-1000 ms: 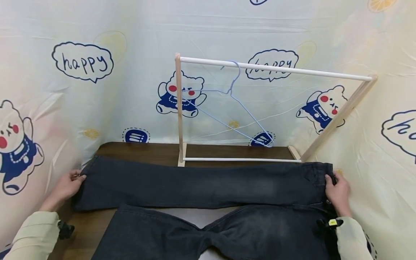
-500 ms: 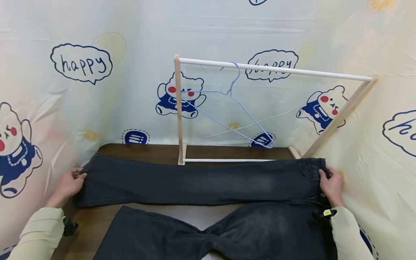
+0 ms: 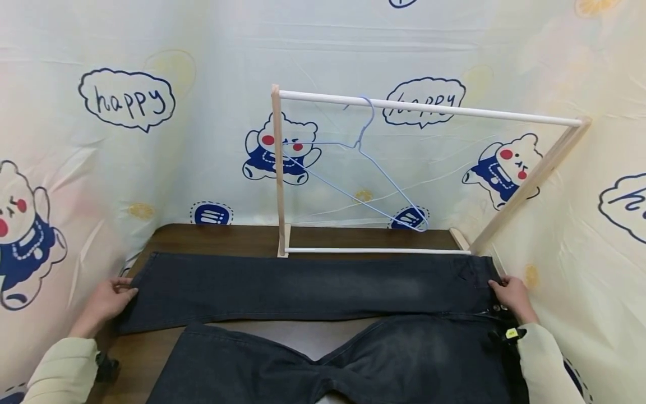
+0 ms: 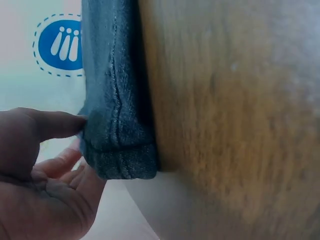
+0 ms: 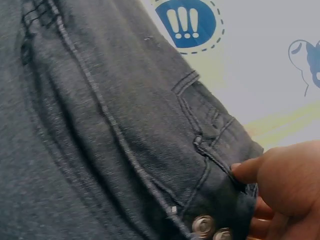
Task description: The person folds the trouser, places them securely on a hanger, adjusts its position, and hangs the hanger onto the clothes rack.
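Note:
A pair of dark jeans (image 3: pixel 323 289) lies spread across the table, one leg stretched along the back and the other nearer the front. At the left, my left hand (image 3: pixel 108 303) pinches the hem (image 4: pixel 125 162) of the back leg between thumb and fingers. My right hand (image 3: pixel 515 297) pinches the waistband (image 5: pixel 227 172) at the right end, close to two metal buttons (image 5: pixel 203 226). The fingers of both hands are partly hidden beneath the denim.
Behind the jeans stands a rack with a white top rail (image 3: pixel 429 106) and wooden side posts (image 3: pixel 277 168). A blue wire hanger (image 3: pixel 359 147) hangs from the rail. Printed cloth (image 3: pixel 202 112) encloses the brown table (image 3: pixel 217 238) at the back and both sides.
The back leg rose a little, then came down flatter on the table. My right hand has shifted left and lower with the waistband; the left hand has lowered with the hem.

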`<state>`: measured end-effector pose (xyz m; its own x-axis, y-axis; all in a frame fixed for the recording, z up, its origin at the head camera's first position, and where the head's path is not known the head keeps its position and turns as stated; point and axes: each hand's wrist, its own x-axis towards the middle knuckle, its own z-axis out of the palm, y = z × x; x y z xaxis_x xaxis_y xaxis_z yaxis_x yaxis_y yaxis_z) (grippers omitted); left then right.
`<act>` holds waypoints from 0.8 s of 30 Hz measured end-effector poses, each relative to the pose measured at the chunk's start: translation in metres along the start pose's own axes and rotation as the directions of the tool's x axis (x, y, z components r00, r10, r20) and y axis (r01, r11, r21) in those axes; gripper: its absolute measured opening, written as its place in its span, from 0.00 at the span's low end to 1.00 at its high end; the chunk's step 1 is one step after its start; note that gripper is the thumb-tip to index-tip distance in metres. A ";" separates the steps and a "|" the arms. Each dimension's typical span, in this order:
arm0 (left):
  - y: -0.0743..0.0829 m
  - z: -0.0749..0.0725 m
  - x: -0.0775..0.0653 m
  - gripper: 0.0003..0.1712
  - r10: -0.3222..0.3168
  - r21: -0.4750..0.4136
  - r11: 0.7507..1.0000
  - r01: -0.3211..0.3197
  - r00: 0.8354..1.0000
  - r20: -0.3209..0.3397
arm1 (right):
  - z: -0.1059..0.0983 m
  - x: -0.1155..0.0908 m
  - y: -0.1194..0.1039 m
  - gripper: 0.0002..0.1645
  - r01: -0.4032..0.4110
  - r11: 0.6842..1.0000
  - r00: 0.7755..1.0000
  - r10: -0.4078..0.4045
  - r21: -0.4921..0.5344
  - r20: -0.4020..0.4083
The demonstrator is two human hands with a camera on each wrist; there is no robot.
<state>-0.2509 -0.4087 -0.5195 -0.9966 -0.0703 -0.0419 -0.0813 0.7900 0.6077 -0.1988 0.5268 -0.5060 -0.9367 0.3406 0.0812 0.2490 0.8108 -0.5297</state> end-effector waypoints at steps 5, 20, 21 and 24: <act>0.003 0.004 -0.006 0.25 -0.005 0.015 1.000 0.006 1.000 -0.028 | 0.006 -0.005 0.007 0.20 -0.044 0.999 0.998 0.045 0.021 -0.050; 0.010 0.012 0.000 0.15 0.021 -0.052 0.998 -0.034 0.973 -0.228 | 0.009 0.001 -0.002 0.17 -0.065 0.994 0.926 0.093 0.089 -0.366; 0.010 0.013 0.000 0.15 0.022 -0.053 0.998 -0.035 0.972 -0.233 | 0.011 0.001 -0.002 0.17 -0.076 0.993 0.927 0.103 0.089 -0.361; 0.007 0.013 0.000 0.15 0.019 -0.052 0.998 -0.032 0.975 -0.222 | 0.015 0.001 -0.001 0.20 -0.088 0.992 0.937 0.114 0.092 -0.330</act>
<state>-0.2518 -0.3955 -0.5257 -0.9711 -0.1881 0.1467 -0.0489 0.7590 0.6493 -0.2035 0.5191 -0.5183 -0.7680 0.5685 0.2949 0.3065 0.7306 -0.6102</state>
